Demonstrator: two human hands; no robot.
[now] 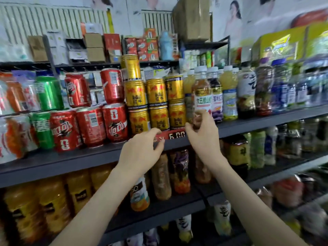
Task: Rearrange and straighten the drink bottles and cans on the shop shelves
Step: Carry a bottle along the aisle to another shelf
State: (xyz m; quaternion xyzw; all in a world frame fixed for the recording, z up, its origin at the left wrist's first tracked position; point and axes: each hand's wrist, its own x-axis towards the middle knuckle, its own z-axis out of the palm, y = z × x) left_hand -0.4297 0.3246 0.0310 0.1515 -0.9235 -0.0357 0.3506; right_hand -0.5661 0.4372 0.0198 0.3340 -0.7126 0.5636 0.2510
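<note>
step: likely squaring price tag between hands | left hand pinches it | right hand curled, grip unclear | next: level tag

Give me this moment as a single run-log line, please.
left hand: pinches red price tag | right hand: at base of juice bottle, grip unclear | gold cans: stacked alongside

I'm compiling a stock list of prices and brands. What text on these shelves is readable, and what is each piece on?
"6.00": red price tag on the shelf edge; its left end is pinched by the left hand, so anything printed there is hidden.
"红牛": gold cans, stacked above the tag.
Red cans: large white lettering, too distorted to read.
Bottles to the right: labels too blurred to read with certainty.
</note>
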